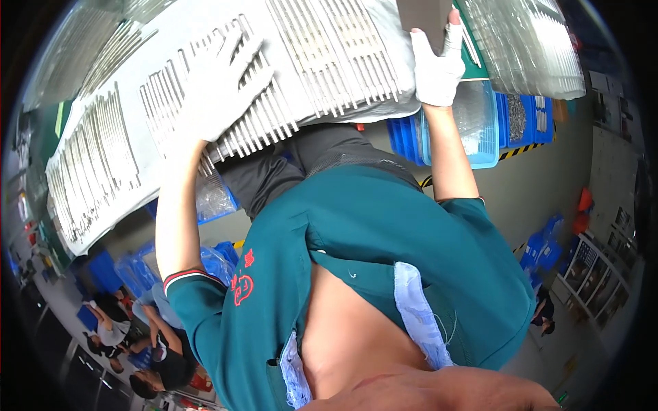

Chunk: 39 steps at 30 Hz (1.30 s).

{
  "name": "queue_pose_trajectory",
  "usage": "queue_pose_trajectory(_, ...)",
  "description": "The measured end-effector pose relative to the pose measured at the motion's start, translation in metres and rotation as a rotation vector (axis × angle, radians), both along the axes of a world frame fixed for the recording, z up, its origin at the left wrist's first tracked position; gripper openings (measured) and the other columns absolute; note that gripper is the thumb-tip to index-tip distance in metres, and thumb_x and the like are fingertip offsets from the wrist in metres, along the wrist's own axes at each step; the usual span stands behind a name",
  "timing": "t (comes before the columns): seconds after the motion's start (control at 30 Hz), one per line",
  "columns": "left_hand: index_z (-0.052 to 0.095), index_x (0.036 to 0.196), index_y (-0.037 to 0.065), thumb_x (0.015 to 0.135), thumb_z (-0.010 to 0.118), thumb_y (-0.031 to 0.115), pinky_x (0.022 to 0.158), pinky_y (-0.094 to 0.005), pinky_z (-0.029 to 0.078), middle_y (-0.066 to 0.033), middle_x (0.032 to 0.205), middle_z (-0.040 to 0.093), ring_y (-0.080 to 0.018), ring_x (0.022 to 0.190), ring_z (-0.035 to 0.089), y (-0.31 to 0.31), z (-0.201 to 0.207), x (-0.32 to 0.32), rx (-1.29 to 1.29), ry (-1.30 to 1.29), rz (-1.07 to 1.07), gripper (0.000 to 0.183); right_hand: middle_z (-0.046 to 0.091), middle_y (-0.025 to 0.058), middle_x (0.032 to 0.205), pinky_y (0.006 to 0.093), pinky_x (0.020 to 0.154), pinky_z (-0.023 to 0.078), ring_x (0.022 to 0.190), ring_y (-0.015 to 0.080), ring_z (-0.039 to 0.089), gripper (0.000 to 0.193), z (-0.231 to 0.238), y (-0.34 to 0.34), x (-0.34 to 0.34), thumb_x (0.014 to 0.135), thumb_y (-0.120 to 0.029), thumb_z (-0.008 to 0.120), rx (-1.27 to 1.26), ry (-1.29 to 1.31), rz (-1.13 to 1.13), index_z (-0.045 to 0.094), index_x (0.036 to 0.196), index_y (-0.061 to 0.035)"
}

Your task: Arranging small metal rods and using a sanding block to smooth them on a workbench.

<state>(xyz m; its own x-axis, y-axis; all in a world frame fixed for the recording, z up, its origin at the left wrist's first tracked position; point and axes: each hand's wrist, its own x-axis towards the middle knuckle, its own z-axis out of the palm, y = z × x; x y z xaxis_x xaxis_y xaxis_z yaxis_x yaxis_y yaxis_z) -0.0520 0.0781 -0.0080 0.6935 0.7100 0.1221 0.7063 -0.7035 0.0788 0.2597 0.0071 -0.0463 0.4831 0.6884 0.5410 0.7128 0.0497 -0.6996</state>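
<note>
Several rows of thin metal rods [343, 55] lie side by side on a pale covered table [147, 195]. My left hand [223, 89], in a white glove, rests across one row with its fingers spread; the rods pass beneath the palm. On the right, my white-gloved right hand [439, 72] has its thumb and a finger on either side of the near end of a grey flat-faced block [428, 20]. Two bare fingertips poke out of that glove. The top frame edge cuts off the block's far end, and my remaining right fingers are mostly hidden.
Clear plastic-wrapped stacks [531, 44] stand right of my right hand. Below them are a light-blue bin [485, 161] and blue bins [506, 120] of small metal parts. Another rod row [96, 161] lies far left. Several people [164, 356] sit at the lower left.
</note>
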Motion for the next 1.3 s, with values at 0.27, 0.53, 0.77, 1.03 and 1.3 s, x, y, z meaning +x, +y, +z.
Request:
queue_pose_trajectory(0.27, 0.047, 0.136, 0.016, 0.091, 0.047, 0.047, 0.105, -0.0519, 0.027, -0.0179, 0.137, 0.043, -0.035, 0.123, 0.043, -0.003, 0.01, 0.107, 0.108, -0.083, -0.129, 0.055, 0.054, 0.0283, 0.124, 0.037, 0.092, 0.046, 0.109, 0.0362, 0.058, 0.071, -0.005, -0.003, 0.002, 0.079, -0.012, 0.07, -0.041, -0.09, 0.028, 0.036, 0.141, -0.0012)
queue_pose_trajectory(0.53, 0.046, 0.136, 0.01, 0.089, 0.048, 0.053, 0.108, -0.0512, 0.022, -0.0215, 0.138, 0.042, -0.0387, 0.126, 0.04, 0.006, -0.009, 0.079, 0.024, -0.01, -0.097, 0.064, 0.059, 0.0267, 0.117, 0.0356, 0.085, 0.05, 0.096, 0.0342, 0.063, 0.064, 0.008, -0.006, 0.0, 0.079, -0.016, 0.072, 0.009, -0.134, 0.085, 0.044, 0.132, 0.0061)
queue_pose_trajectory(0.77, 0.052, 0.128, 0.006, 0.089, 0.05, 0.041, 0.097, -0.0436, 0.036, -0.0194, 0.121, 0.049, -0.0338, 0.113, 0.047, 0.007, 0.003, 0.111, 0.153, -0.12, -0.306, 0.053, 0.06, 0.0273, 0.115, 0.0354, 0.082, 0.051, 0.092, 0.0345, 0.064, 0.065, -0.01, 0.003, 0.007, 0.077, -0.014, 0.074, 0.347, -0.144, 0.194, 0.046, 0.132, 0.0059)
queue_pose_trajectory(1.03, 0.056, 0.124, 0.012, 0.088, 0.05, 0.04, 0.098, -0.0432, 0.035, -0.0149, 0.126, 0.05, -0.0308, 0.116, 0.046, -0.002, -0.011, 0.126, 0.163, -0.065, -0.417, 0.046, 0.06, 0.0252, 0.117, 0.0349, 0.083, 0.05, 0.094, 0.0338, 0.064, 0.063, 0.009, -0.005, -0.001, 0.078, -0.014, 0.073, 0.049, -0.094, 0.092, 0.046, 0.132, 0.0056)
queue_pose_trajectory(1.3, 0.053, 0.129, 0.007, 0.085, 0.055, 0.05, 0.104, -0.0472, 0.029, -0.0229, 0.131, 0.047, -0.0393, 0.119, 0.044, -0.041, 0.011, 0.07, 0.027, -0.043, -0.105, 0.061, 0.062, 0.0153, 0.121, 0.026, 0.088, 0.047, 0.102, 0.0178, 0.063, 0.07, -0.009, -0.004, 0.005, 0.078, -0.01, 0.074, 0.03, 0.035, 0.074, 0.041, 0.14, -0.0088)
